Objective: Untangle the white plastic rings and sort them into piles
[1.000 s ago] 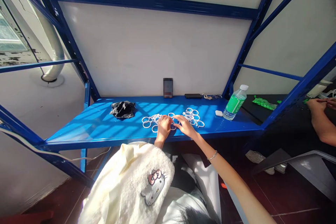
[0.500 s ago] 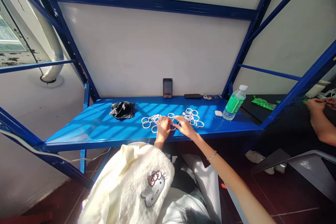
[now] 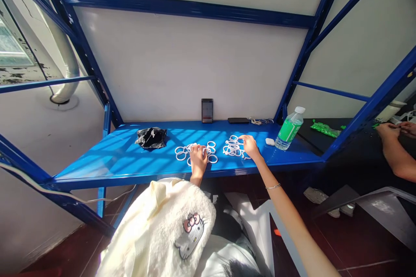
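Head view: on the blue shelf (image 3: 130, 162) the left hand (image 3: 198, 161) rests on the left rings (image 3: 182, 152), which spread toward its ten o'clock. The right hand (image 3: 252, 147) touches the right rings (image 3: 232, 147), lying at its nine o'clock. Both hands' fingers curl down; whether either pinches a ring cannot be told. A bottle (image 3: 288, 129) stands at the right hand's two o'clock.

- no word, number or brand name can be read anywhere in the view.
- water bottle (image 3: 289, 129): a green label wraps its body; the print on it is too small to make out.
- white fleece garment (image 3: 156, 225): a cartoon cat face with a pink bow (image 3: 189, 234) is stitched on it, with no lettering beside it.
- small dark device (image 3: 207, 110) standing against the wall: its front is blurred, nothing legible.
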`<state>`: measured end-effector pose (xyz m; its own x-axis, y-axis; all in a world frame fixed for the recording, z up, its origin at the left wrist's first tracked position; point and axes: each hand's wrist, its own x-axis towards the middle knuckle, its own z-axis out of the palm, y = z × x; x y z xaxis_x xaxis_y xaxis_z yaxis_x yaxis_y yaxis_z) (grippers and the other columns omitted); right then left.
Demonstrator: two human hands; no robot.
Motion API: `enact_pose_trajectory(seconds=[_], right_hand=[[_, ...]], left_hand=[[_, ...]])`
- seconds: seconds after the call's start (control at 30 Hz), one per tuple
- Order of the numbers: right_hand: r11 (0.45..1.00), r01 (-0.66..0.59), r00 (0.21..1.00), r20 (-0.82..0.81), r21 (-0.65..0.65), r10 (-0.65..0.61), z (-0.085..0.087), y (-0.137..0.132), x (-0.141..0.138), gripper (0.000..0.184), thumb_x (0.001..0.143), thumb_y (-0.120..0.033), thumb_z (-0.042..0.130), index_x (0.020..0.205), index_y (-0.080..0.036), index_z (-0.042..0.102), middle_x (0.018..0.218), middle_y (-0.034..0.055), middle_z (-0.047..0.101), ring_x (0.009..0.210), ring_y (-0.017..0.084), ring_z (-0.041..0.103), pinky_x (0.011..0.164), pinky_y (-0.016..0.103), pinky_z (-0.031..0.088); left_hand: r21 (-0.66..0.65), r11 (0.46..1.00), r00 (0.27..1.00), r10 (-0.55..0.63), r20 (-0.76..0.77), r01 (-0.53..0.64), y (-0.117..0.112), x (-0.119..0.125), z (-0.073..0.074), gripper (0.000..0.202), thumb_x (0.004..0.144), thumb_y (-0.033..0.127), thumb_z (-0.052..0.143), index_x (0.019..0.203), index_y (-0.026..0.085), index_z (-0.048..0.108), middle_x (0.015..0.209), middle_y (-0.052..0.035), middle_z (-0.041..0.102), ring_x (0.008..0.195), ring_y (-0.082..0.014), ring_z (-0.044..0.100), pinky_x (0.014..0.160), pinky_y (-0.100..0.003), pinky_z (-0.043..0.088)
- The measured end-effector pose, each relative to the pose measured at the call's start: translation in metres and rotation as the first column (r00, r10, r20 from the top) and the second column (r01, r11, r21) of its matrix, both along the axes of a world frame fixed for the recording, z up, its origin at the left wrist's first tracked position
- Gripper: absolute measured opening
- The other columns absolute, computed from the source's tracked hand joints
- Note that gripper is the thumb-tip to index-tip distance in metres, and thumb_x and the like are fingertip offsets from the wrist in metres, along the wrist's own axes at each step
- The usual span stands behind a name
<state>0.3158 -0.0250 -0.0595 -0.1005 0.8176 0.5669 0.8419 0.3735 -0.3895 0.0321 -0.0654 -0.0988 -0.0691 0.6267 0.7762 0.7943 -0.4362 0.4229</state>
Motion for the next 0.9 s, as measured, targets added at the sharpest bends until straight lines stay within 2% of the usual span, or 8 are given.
enact_pose_trajectory(seconds=[0.17,0.27,0.33,0.43,0.53,0.6,0.77,0.9], right_hand=[[0.993,-0.04,0.998,0.039,-0.111,0.044,-0.002,-0.001,0.032,0.028,0.084,-0.007,0.048,0.092,-0.017,0.073,0.104,0.0111,0.073,0.103,0.027,0.065,0.092,0.041,0.055],[0.992,-0.041,0.998,0.036,-0.121,0.046,-0.002,-0.004,0.036,0.013,0.085,-0.015,0.055,0.081,-0.017,0.068,0.096,0.0117,0.07,0.1,0.03,0.064,0.089,0.044,0.055],[0.993,-0.027,0.999,0.019,-0.113,0.029,0.0,-0.005,0.036,0.012,0.086,-0.018,0.057,0.075,-0.018,0.063,0.094,0.0125,0.068,0.098,0.031,0.064,0.089,0.047,0.054],[0.996,-0.024,0.999,-0.036,-0.082,0.021,0.005,-0.005,0.031,0.013,0.091,-0.021,0.052,0.079,-0.019,0.058,0.11,0.0173,0.065,0.105,0.033,0.064,0.09,0.05,0.054],[0.996,-0.072,0.994,-0.089,-0.045,0.067,0.015,-0.007,0.019,0.013,0.096,-0.025,0.047,0.09,-0.02,0.057,0.134,0.0191,0.056,0.123,0.033,0.058,0.095,0.048,0.055],[0.989,-0.142,0.984,-0.113,-0.032,0.138,0.022,-0.011,0.005,0.014,0.097,-0.029,0.047,0.092,-0.021,0.057,0.14,0.016,0.055,0.129,0.03,0.055,0.098,0.045,0.054],[0.897,-0.44,0.895,-0.088,-0.029,0.436,0.026,-0.03,-0.047,0.015,0.099,-0.031,0.047,0.095,-0.022,0.058,0.128,0.0118,0.064,0.124,0.029,0.059,0.101,0.051,0.052],[0.841,-0.54,0.841,-0.031,-0.031,0.54,0.015,-0.043,-0.08,0.01,0.097,-0.025,0.052,0.097,-0.023,0.061,0.125,0.0113,0.065,0.121,0.028,0.06,0.104,0.049,0.051]], left_hand=[[0.016,0.999,0.999,-0.031,0.018,0.03,-0.003,0.0,0.004,0.02,0.096,0.025,0.047,0.09,0.02,0.066,0.091,-0.0109,0.066,0.095,-0.0304,0.059,0.086,-0.046,0.049],[0.023,0.999,0.998,-0.049,0.037,0.048,-0.005,0.0,0.006,0.021,0.097,0.027,0.047,0.09,0.021,0.066,0.09,-0.0102,0.067,0.094,-0.0301,0.061,0.086,-0.047,0.049],[0.028,0.998,0.997,-0.066,0.049,0.065,-0.006,0.001,0.008,0.02,0.097,0.028,0.048,0.091,0.022,0.066,0.09,-0.0096,0.068,0.094,-0.0297,0.062,0.087,-0.047,0.049],[0.041,0.993,0.992,-0.111,0.068,0.108,-0.008,0.002,0.011,0.017,0.097,0.032,0.052,0.096,0.021,0.065,0.093,-0.0095,0.07,0.096,-0.0293,0.063,0.09,-0.047,0.05],[0.036,0.985,0.981,-0.173,0.092,0.17,-0.011,0.002,0.014,0.02,0.096,0.035,0.057,0.109,0.021,0.063,0.098,-0.0097,0.07,0.097,-0.0282,0.065,0.09,-0.046,0.052],[0.019,0.977,0.972,-0.212,0.103,0.211,-0.013,0.002,0.017,0.027,0.096,0.036,0.058,0.118,0.021,0.06,0.101,-0.0093,0.07,0.098,-0.027,0.066,0.089,-0.044,0.053],[0.01,0.963,0.959,-0.27,0.082,0.271,-0.016,0.001,0.021,0.034,0.097,0.036,0.057,0.128,0.023,0.055,0.104,-0.0087,0.07,0.1,-0.026,0.067,0.088,-0.042,0.054],[0.021,0.957,0.956,-0.289,0.056,0.288,-0.014,0.001,0.02,0.024,0.099,0.032,0.053,0.12,0.023,0.059,0.103,-0.0077,0.071,0.098,-0.0245,0.067,0.088,-0.041,0.054]])
